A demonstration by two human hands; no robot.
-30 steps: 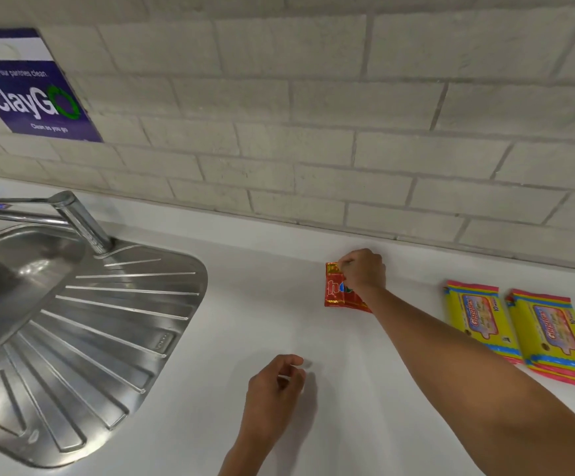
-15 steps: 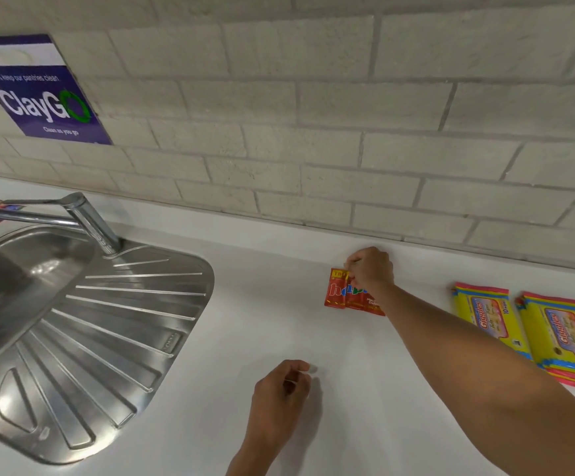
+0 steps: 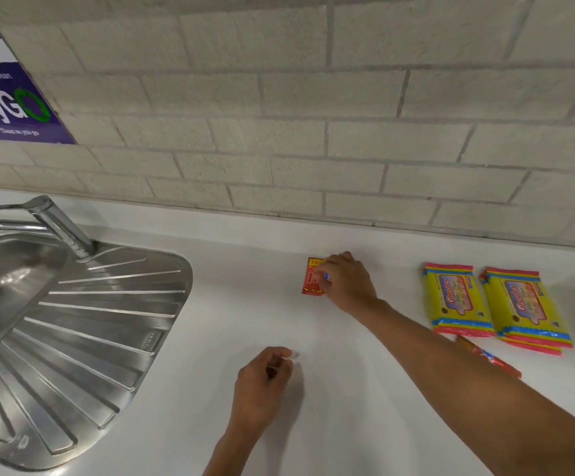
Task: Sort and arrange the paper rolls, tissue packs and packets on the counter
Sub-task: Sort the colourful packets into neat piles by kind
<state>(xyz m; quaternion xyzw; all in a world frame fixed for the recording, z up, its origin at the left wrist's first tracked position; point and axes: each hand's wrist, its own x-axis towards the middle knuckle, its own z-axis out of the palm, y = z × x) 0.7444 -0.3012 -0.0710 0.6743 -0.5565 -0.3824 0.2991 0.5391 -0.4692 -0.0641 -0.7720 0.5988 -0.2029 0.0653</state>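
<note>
A small red packet (image 3: 311,278) lies flat on the white counter (image 3: 231,304) near the back wall. My right hand (image 3: 347,282) rests on its right side, fingertips pinching it, and hides most of it. My left hand (image 3: 262,377) sits closer to me on the bare counter, fingers curled with nothing visible in them. Two yellow tissue packs (image 3: 457,300) (image 3: 526,305) lie side by side to the right; the right one sits on another pack. Another red packet (image 3: 492,355) pokes out from behind my right forearm.
A steel sink with a ribbed drainboard (image 3: 83,321) and a tap (image 3: 59,225) fills the left. A purple sign (image 3: 15,104) hangs on the grey brick wall behind the counter.
The red packets, fanned apart half a second ago, now sit together under my right hand, which has moved further over them. My left hand has stayed where it was.
</note>
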